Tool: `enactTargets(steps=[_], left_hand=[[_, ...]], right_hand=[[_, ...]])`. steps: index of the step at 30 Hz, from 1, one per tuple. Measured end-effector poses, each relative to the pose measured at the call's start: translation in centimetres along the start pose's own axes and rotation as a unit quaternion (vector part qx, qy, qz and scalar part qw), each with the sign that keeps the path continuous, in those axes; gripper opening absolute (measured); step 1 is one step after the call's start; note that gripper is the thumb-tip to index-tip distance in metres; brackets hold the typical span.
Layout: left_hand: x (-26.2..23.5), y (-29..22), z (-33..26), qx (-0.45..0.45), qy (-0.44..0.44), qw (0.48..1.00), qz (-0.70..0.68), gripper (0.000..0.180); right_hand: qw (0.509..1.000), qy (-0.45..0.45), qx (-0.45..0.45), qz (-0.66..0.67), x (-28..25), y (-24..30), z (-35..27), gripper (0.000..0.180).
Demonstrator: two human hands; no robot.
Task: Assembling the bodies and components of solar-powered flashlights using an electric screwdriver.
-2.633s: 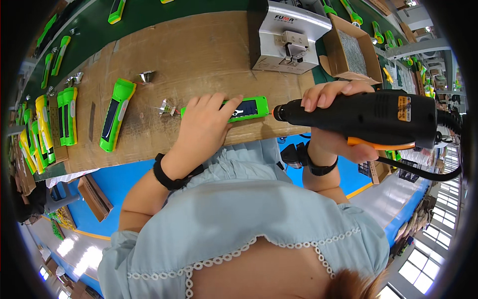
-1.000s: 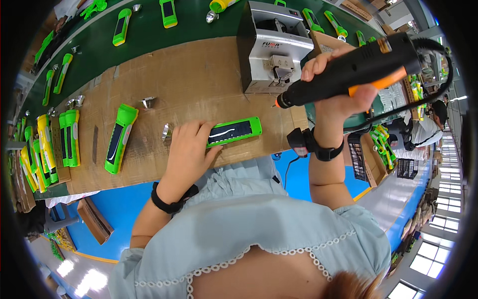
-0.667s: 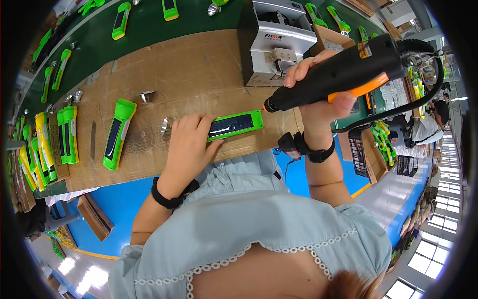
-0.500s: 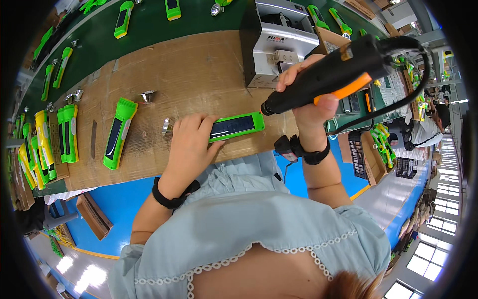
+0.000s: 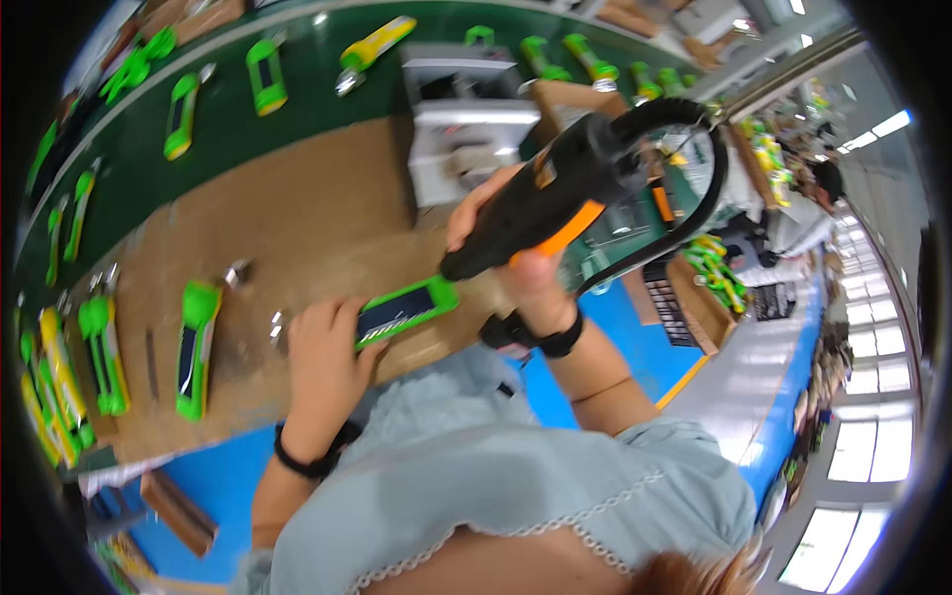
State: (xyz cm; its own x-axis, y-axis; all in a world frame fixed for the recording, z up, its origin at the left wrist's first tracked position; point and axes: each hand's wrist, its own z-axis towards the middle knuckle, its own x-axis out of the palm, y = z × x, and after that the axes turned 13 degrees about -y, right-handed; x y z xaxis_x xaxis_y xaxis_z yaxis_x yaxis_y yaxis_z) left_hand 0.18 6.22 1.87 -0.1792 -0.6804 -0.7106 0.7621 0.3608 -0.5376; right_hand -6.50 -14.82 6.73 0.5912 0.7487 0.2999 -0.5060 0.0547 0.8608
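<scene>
Wooden bench (image 5: 297, 218), left hand (image 5: 322, 347) pinning green casing (image 5: 407, 309) — electric screwdriver (image 5: 540, 203) just above

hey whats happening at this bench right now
A person stands at a wooden bench top. Their left hand presses down on one end of a green and black part lying flat on the wood. Their right hand grips a black and orange power screwdriver, tilted with its tip just above the other end of that part. A few small metal pieces lie by the left hand, and more green parts sit further left, including one nearby.
</scene>
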Motion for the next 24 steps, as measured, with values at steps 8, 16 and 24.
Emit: enactTargets(steps=[8,16,24], left_hand=[[-1.0,-0.2,-0.2,-0.033,-0.007,0.999,-0.020,0.046],[-1.3,0.6,-0.1,-0.045,0.027,0.999,-0.013,0.045],[0.5,0.6,1.0,-0.025,-0.006,0.999,-0.024,0.047]], right_hand=[[0.970,-0.115,-0.213,-0.035,-0.7,3.8,5.6,0.076],[0.960,-0.128,-0.232,-0.086,-1.8,2.7,8.1,0.070],[0.981,-0.057,-0.159,-0.096,-1.2,2.2,8.5,0.067]])
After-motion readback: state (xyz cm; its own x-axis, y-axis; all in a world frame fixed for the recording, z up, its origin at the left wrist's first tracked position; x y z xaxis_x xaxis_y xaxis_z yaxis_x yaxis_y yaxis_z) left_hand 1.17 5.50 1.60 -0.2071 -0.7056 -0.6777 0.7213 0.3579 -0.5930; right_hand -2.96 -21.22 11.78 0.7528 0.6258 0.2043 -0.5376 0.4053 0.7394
